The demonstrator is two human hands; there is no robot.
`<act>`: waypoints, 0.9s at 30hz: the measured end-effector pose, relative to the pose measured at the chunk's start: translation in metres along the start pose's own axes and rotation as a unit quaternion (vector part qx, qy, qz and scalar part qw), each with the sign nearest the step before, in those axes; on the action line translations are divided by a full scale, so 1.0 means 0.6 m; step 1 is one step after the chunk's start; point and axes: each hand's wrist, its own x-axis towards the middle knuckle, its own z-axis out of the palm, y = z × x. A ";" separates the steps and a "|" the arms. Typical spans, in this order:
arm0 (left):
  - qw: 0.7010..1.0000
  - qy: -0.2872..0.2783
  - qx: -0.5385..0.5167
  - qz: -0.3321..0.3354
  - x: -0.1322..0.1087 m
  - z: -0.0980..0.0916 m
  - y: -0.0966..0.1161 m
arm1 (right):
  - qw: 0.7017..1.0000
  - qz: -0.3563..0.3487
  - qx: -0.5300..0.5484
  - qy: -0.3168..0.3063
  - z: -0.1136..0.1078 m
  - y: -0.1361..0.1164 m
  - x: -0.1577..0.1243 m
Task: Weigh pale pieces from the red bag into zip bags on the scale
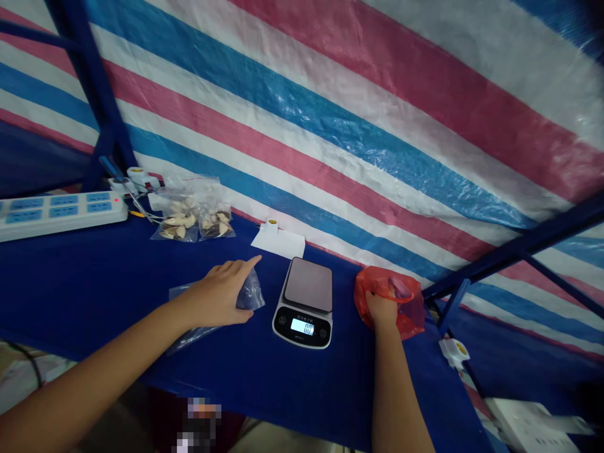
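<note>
My left hand [225,292] lies over a clear plastic zip bag [255,290] on the blue table, its thumb and index finger spread apart. To the right of it stands a digital kitchen scale [307,286], its lit display reading 0.0 and its plate bare. My right hand [382,307] reaches into a red plastic bag [413,324] at the scale's right. The bag hides those fingers, so whether they grip anything does not show. Something pinkish shows through the bag's opening.
Two clear bags of pale sliced pieces [177,220] lie at the back left, near a white power strip [66,211] and a blue-handled tool [111,168]. White paper [287,242] sits behind the scale. A striped tarp [330,170] rises along the table's back, with blue frame bars [514,248].
</note>
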 end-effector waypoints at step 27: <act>0.972 0.225 0.019 0.069 0.141 0.014 0.006 | 0.992 0.076 0.010 0.101 -0.033 0.013 0.021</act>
